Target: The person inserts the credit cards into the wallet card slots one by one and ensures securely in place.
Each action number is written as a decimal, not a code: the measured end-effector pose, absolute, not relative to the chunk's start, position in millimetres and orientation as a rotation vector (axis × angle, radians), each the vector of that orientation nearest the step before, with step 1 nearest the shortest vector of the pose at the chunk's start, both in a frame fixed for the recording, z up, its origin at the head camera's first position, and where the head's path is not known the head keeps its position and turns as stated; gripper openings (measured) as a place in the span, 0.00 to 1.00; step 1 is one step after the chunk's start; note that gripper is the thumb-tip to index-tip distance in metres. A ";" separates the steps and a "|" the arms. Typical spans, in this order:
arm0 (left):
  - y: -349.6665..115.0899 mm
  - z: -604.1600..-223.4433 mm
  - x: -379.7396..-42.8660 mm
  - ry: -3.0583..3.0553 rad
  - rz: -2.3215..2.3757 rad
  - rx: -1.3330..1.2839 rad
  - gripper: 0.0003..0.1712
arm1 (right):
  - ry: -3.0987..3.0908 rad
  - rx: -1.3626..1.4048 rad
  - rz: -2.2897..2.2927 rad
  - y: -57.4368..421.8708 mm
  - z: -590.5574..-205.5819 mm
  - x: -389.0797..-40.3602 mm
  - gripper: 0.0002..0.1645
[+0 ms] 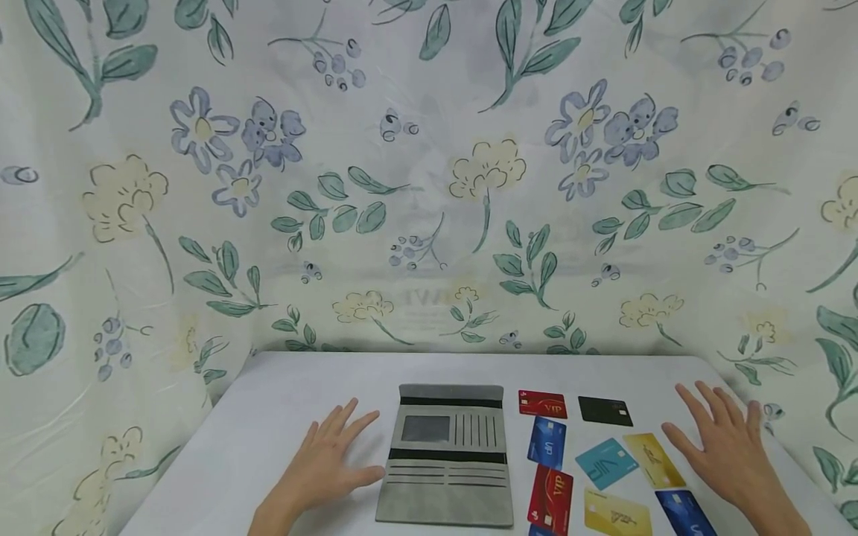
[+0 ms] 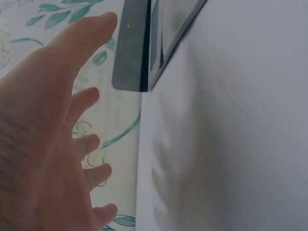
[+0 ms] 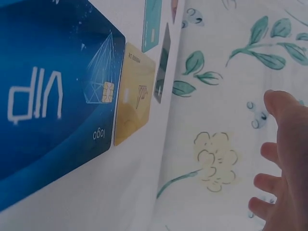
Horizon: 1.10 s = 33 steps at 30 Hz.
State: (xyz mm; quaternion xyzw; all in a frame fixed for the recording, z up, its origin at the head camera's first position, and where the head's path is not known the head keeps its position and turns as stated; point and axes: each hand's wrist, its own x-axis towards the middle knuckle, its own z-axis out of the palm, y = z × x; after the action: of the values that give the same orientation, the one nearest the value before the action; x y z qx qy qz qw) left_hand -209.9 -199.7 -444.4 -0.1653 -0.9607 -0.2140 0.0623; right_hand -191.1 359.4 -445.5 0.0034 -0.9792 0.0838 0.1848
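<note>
A grey bifold card wallet (image 1: 445,500) lies unfolded on the table, with slots, a clear window and black bands. Just left of it hovers my left hand (image 1: 322,465), fingers spread, its thumb tip close to the wallet's edge; it holds nothing. In the left wrist view the wallet (image 2: 129,57) appears past the thumb. My right hand (image 1: 727,447), fingers apart and holding nothing, is over the table's right side, nearest a gold card (image 1: 654,460) and a dark blue card (image 1: 685,514). The right wrist view shows the blue card (image 3: 57,57) large.
Several more cards lie flat right of the wallet: red (image 1: 536,403), black (image 1: 605,411), blue (image 1: 547,441), teal (image 1: 607,463), another red (image 1: 550,500) and another gold (image 1: 617,512). One blue card is mostly cut off below. A floral curtain (image 1: 429,186) surrounds the white table (image 1: 302,372).
</note>
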 end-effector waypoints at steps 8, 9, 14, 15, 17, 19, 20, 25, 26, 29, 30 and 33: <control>-196.2 -449.6 -210.8 -2.965 -0.658 -0.508 0.49 | -2.728 0.089 0.276 358.0 -448.4 -190.2 0.43; -195.7 -450.1 -210.9 -2.971 -0.656 -0.510 0.50 | -2.727 0.099 0.279 358.2 -448.7 -190.0 0.42; -192.9 -453.6 -210.3 -2.987 -0.654 -0.539 0.51 | -2.756 0.123 0.291 359.0 -450.0 -190.4 0.42; -192.3 -454.1 -210.0 -2.988 -0.659 -0.546 0.51 | -2.765 0.124 0.294 359.0 -449.9 -190.4 0.42; -191.4 -455.1 -209.4 -2.991 -0.674 -0.558 0.51 | -2.777 0.119 0.301 359.0 -450.1 -190.3 0.42; -191.0 -456.0 -208.5 -3.000 -0.689 -0.569 0.51 | -2.786 0.111 0.308 359.2 -450.0 -189.9 0.42; -190.9 -456.7 -208.2 -3.005 -0.695 -0.575 0.51 | -2.790 0.107 0.312 359.2 -449.9 -189.7 0.42; -190.5 -460.3 -207.3 -3.040 -0.729 -0.592 0.52 | -2.797 0.115 0.315 358.2 -450.1 -189.9 0.41; -190.3 -460.8 -207.3 -3.048 -0.739 -0.593 0.52 | -2.793 0.120 0.312 357.8 -450.1 -189.9 0.41; -189.7 -461.4 -207.3 -3.067 -0.762 -0.601 0.52 | -2.783 0.129 0.304 355.7 -450.0 -190.3 0.40; -189.4 -461.4 -207.1 -3.075 -0.767 -0.604 0.52 | -2.783 0.129 0.305 354.9 -449.9 -190.3 0.40; -188.7 -461.7 -206.7 -3.095 -0.782 -0.624 0.51 | -2.794 0.130 0.309 353.0 -449.0 -190.7 0.41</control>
State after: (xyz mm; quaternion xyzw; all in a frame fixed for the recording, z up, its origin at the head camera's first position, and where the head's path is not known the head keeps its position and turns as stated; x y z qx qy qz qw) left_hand -206.7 -188.7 -461.7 -0.1917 -0.9501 -0.2399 -0.0557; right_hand -190.7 353.0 -449.0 0.0455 -0.9796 0.1085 0.1629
